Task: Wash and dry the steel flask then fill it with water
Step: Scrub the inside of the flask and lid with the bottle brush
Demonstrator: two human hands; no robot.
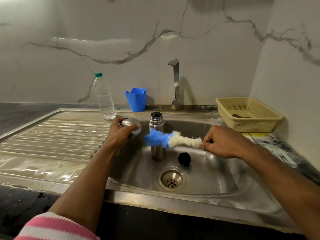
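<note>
The open steel flask (156, 122) stands upright in the sink basin (216, 177), its mouth uncovered. My left hand (119, 131) grips the flask's steel cap cup (135, 124) just left of the flask, above the basin's left edge. My right hand (220, 142) holds the handle end of a bottle brush (170, 139) with blue and white bristles. The brush lies level across the front of the flask's body, its blue tip pointing left. A black stopper (184, 158) rests on the basin floor to the right of the flask.
A tap (175, 84) rises behind the basin, with no water running. A blue plastic cup (136, 99) and a clear water bottle (104, 99) stand at the back. A cream basket (249, 114) sits at the right. The wet ribbed drainboard (55, 139) lies left, the drain (172, 180) in front.
</note>
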